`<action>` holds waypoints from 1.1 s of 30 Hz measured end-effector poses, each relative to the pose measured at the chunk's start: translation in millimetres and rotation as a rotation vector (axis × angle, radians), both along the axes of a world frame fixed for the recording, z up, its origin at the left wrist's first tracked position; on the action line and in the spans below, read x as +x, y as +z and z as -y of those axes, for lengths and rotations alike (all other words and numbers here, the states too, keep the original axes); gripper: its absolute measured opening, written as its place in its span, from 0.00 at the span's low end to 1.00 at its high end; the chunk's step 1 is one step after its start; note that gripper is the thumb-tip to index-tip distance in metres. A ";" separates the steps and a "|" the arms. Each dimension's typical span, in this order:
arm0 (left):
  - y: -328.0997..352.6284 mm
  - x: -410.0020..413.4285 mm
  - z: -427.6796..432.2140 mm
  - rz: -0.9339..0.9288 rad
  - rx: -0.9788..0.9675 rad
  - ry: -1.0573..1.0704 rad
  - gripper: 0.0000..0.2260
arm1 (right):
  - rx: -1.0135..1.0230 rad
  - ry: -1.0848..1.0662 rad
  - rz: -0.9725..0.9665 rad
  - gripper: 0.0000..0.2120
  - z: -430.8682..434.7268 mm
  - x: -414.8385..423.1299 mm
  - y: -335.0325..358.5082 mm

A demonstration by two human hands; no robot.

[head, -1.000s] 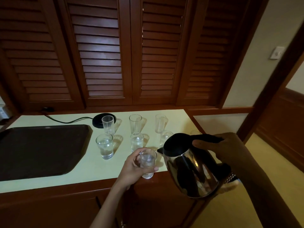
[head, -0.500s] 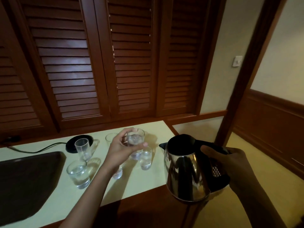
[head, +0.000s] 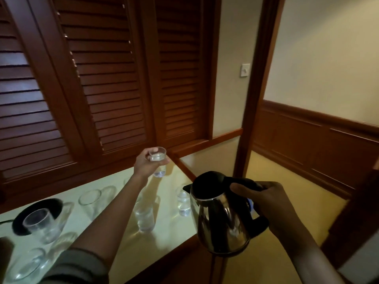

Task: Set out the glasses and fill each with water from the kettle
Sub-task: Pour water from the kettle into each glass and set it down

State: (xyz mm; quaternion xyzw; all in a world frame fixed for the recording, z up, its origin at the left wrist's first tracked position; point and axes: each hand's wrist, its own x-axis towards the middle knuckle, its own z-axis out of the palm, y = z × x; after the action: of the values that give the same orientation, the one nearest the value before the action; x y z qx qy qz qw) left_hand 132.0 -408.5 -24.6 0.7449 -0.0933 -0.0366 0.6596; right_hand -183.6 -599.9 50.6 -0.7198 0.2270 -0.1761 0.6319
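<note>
Your left hand [head: 146,163] grips a glass [head: 159,163] above the desk [head: 123,238]. Your right hand [head: 264,203] grips the kettle [head: 217,218] by its handle.

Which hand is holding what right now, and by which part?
Left hand grips a glass round its upper side. Right hand grips the kettle by its black handle.

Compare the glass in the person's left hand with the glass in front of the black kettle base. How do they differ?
The held glass is gripped by the left hand in the air; the other glass stands untouched on the counter by the kettle base. The held glass has water in it; the other glass looks empty. Both are clear and upright.
</note>
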 end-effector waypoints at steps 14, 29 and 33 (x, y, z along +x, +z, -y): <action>-72.5 64.1 45.3 -0.169 0.434 0.039 0.33 | 0.004 -0.155 -0.073 0.13 29.5 13.8 -3.9; -39.8 49.5 35.0 -0.119 0.626 -0.163 0.60 | 0.002 -0.098 -0.085 0.16 19.2 15.5 0.1; -12.2 31.0 -0.7 0.070 0.701 -0.146 0.54 | 0.007 -0.063 -0.094 0.22 10.7 21.1 -0.3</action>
State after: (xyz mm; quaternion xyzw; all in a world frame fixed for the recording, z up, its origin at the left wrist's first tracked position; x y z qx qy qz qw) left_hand 163.0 -407.8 -36.8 0.9181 -0.1505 -0.0879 0.3560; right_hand -162.5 -610.6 50.3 -0.7177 0.2794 -0.1611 0.6172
